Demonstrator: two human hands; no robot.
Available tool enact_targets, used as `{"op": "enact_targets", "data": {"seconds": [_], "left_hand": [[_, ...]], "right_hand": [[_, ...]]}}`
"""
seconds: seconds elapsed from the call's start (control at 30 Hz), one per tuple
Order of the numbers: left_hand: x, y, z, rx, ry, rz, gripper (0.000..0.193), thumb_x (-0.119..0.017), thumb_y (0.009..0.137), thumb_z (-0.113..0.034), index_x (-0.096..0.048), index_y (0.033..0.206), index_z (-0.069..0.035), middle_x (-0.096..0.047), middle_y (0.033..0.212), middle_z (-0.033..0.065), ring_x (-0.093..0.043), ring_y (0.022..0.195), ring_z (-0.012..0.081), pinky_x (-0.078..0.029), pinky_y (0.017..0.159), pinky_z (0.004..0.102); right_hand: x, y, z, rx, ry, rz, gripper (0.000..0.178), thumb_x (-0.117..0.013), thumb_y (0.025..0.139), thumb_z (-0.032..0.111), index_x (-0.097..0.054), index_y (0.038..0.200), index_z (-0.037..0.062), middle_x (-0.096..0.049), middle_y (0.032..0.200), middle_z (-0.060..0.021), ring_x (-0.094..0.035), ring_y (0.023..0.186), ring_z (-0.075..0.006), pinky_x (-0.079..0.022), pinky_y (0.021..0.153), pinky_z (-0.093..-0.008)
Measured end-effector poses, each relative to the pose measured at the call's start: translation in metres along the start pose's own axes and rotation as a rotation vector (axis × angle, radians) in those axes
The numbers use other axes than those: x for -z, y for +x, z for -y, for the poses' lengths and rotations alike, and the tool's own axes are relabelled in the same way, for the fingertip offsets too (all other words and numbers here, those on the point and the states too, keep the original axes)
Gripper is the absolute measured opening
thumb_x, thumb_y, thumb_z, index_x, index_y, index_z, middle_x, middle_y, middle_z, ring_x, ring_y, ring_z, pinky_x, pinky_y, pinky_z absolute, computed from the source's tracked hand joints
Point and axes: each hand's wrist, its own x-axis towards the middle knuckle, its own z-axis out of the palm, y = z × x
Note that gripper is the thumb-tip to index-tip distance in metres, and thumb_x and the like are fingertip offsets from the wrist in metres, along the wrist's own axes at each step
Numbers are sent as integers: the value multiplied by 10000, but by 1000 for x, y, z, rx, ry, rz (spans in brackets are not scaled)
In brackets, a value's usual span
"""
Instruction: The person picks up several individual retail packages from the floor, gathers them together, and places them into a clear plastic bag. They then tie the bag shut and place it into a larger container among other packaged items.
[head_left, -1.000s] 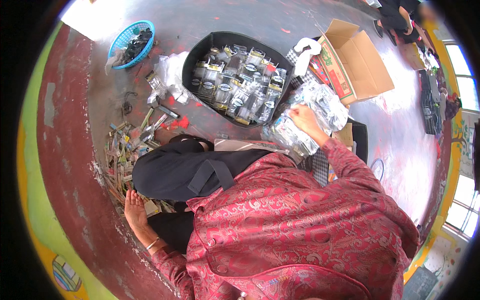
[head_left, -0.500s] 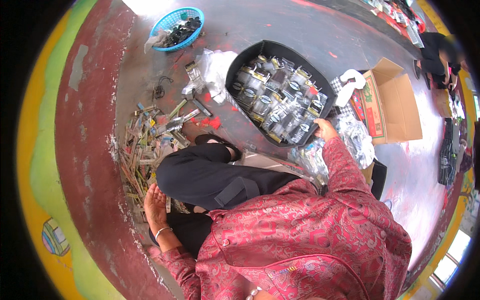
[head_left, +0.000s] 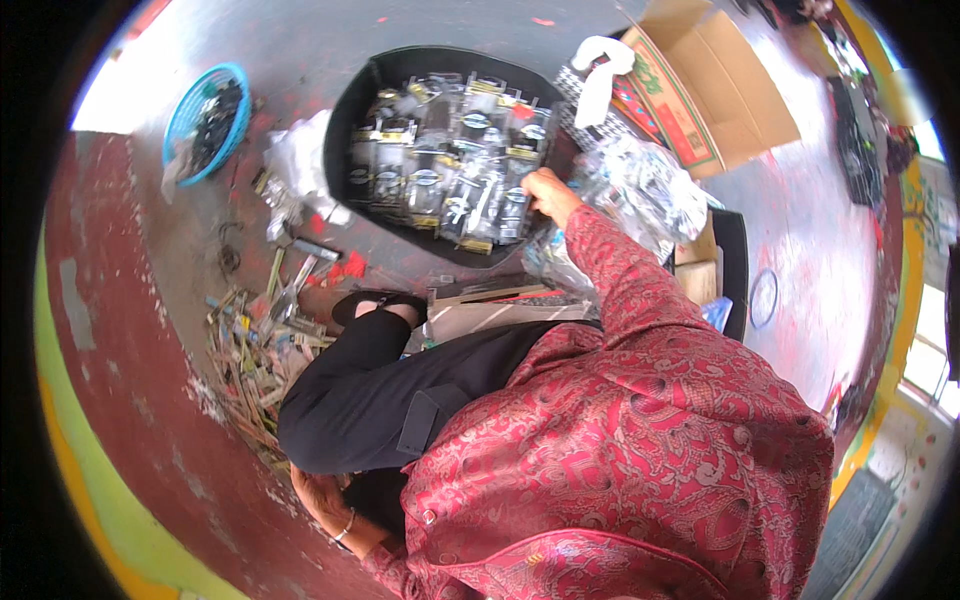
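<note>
From the head camera, we look down on a black tub (head_left: 342, 140) resting on a stained floor, filled with clear plastic packages (head_left: 428, 175). At the tub's right side, the right hand (head_left: 548, 192) reaches over the rim to the packages, its fingers bent close together; we cannot tell whether they have hold of one. The left hand (head_left: 318, 495) is well below the tub, at lower left, partly hidden by the black trousers (head_left: 390, 385); its fingertips are out of our sight, so we cannot tell how open it is or what it holds.

Just right of the tub we see crumpled plastic bags (head_left: 645, 195) and, farther right, an open cardboard box (head_left: 752, 95). A white cloth (head_left: 597, 95) lies at the tub's upper right. To the tub's left, we find a pale plastic sheet (head_left: 308, 160) nearby and a blue basket (head_left: 181, 115) of dark pieces farther off. Below the tub, to the left, thin scraps (head_left: 262, 350) spread in a heap.
</note>
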Motion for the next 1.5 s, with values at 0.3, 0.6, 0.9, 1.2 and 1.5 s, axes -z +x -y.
{"op": "enact_targets", "data": {"seconds": [0.3, 0.6, 0.9, 1.2, 1.5], "left_hand": [[-19, -1, -18, 41, 106, -52, 348, -446, 900, -213, -500, 1138, 36, -549, 1147, 139, -523, 1052, 243, -399, 924, 381], [-26, -37, -43, -166, 250, -118, 418, -441, 907, -223, -410, 1236, 34, -432, 1268, 134, -419, 1165, 226, -332, 984, 342], [-33, -51, -45, -248, 175, -11, 447, -462, 898, -199, -373, 1266, 37, -459, 1197, 134, -446, 1089, 188, -370, 933, 305], [-21, -62, -37, -276, 207, -2, 453, -472, 898, -222, -380, 1255, 42, -478, 1158, 122, -482, 1024, 192, -394, 914, 313], [-15, -59, -32, -149, 292, -238, 448, -518, 875, -246, -431, 1233, 9, -502, 1165, 113, -507, 1018, 183, -416, 877, 297]], "right_hand": [[-106, 4, 110, -366, 462, -69, 194, -621, 627, 125, -535, 773, 29, -512, 786, -97, -510, 778, -258, -432, 625, -420], [-106, -36, 170, -376, 436, 29, 690, -660, 741, 411, -396, 1231, 2, -437, 1120, -182, -350, 1191, -339, -431, 814, -502], [123, -118, 163, 304, -774, -886, 193, -529, 809, 195, -640, 786, 39, -629, 695, -109, -609, 630, -196, -463, 575, -330], [145, -110, 176, -207, 911, -325, 211, -537, 816, 150, -547, 957, -6, -616, 882, -177, -613, 802, -278, -502, 685, -364], [104, 20, 122, -347, 1415, -902, 556, -506, 844, 365, -328, 1243, 21, -415, 1190, -260, -453, 1062, -383, -417, 879, -501]]}}
